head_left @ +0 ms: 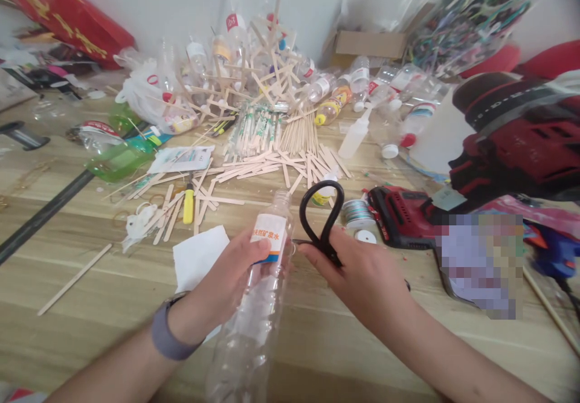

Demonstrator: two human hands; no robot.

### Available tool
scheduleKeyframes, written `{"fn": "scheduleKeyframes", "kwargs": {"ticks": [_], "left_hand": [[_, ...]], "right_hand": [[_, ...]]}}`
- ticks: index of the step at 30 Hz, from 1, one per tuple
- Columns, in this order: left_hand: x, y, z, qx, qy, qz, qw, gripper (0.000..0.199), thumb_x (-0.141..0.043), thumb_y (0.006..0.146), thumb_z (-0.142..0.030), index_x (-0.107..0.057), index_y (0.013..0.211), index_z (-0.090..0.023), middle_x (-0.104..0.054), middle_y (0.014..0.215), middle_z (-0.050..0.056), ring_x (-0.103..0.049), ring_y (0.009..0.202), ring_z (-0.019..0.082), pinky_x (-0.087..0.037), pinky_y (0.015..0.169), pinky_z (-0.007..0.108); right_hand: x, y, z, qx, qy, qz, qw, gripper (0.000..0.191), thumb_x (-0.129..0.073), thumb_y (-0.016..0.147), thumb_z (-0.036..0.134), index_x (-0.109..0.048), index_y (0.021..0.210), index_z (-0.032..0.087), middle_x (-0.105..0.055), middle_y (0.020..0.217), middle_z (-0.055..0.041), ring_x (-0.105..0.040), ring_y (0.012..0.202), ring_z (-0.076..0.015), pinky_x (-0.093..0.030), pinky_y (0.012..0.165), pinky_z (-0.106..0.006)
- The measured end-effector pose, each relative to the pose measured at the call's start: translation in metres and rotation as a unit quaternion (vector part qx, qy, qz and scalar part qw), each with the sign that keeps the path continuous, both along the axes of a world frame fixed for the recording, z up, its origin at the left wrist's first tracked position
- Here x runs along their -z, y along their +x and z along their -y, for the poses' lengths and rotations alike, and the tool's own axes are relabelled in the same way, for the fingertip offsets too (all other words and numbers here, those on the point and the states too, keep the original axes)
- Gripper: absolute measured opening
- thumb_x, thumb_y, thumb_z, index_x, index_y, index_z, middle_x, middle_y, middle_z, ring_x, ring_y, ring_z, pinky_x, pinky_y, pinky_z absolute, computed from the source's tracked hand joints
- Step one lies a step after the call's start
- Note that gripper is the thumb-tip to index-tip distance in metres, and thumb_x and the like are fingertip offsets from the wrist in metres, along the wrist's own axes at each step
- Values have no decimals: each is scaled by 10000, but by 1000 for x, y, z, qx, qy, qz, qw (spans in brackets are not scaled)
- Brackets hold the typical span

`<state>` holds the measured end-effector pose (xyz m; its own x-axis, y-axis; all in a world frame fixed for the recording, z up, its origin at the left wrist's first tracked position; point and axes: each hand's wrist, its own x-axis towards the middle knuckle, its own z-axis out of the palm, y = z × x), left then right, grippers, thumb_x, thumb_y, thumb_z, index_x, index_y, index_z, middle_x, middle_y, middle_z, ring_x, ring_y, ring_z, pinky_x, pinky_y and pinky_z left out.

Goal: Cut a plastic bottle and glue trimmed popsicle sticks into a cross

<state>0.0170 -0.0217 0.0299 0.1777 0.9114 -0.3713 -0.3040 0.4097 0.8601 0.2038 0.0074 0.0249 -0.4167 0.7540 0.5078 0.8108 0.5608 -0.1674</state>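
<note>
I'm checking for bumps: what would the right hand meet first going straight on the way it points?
Probably the clear bottle held in the left hand; it lies ahead of the right hand and its black-handled tool, though depth is unclear.

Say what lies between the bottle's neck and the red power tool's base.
In the head view: the black loop handle held by the right hand, a small yellow-marked tub behind it, then the spools.
</note>
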Motion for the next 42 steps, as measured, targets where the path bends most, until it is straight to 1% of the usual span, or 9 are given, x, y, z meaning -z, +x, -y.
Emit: {"fn": "scheduleKeyframes", "kwargs": {"ticks": [6,12,16,19,24,28,31,35,42], "left_hand": [[2,0,-1,-8,11,5,1000,262,-699,768,-382,-630,919,-180,-667,780,26,-613,703,166,-468,615,239],[8,-1,-1,-8,37,16,999,341,-721,752,-408,-618,976,-173,-636,776,9,-567,677,128,-435,586,208],[9,-1,-1,-11,40,15,999,375,-717,757,-404,-610,1037,-180,-640,809,7,-561,671,117,-432,584,202],[4,0,-2,-7,29,17,999,320,-710,755,-402,-621,966,-179,-655,778,8,-578,665,125,-448,594,208],[-4,-2,-1,11,-35,22,999,294,-654,791,-445,-667,916,-179,-705,774,28,-648,741,167,-499,683,242],[-4,-5,-1,34,-73,16,997,317,-619,819,-467,-693,875,-163,-723,782,43,-649,721,150,-503,708,233],[-5,-4,-2,22,-56,6,998,307,-651,779,-457,-674,882,-169,-717,758,41,-654,712,160,-500,687,237],[-7,-1,-3,-3,-24,-16,1000,290,-680,730,-426,-635,873,-177,-692,738,30,-654,703,177,-493,644,246],[-2,-1,-3,-13,7,-14,1000,300,-696,753,-392,-609,934,-170,-653,780,15,-603,691,151,-468,614,232]], "right_hand": [[4,3,-1,2,-135,-18,991,517,-350,981,551,-572,686,189,-611,494,-29,-544,410,-166,-252,422,-254],[-7,-1,-4,17,-300,-61,952,316,-556,899,412,-558,668,197,-598,510,7,-523,446,-139,-289,438,-229],[-8,-3,-4,10,-338,-89,937,308,-580,892,365,-534,637,199,-598,495,19,-527,431,-127,-312,436,-218],[-3,-1,-4,-2,-273,-69,960,336,-556,918,405,-562,657,194,-620,508,10,-541,421,-132,-299,422,-223],[-1,3,-1,-10,10,22,1000,528,-324,1021,489,-599,700,174,-595,469,-16,-559,396,-149,-234,420,-266],[-4,4,1,-23,60,56,996,572,-273,1035,483,-568,651,178,-585,468,-26,-561,392,-144,-239,430,-276],[-2,4,0,-14,3,29,999,551,-287,1023,506,-595,711,172,-579,454,-17,-545,377,-154,-228,414,-265],[2,2,-4,-3,-156,-12,988,414,-463,959,483,-555,682,191,-610,511,-14,-536,421,-155,-255,427,-247],[-10,-4,-5,14,-397,-120,910,365,-531,887,429,-426,599,231,-573,477,18,-502,453,-138,-305,454,-241]]}}
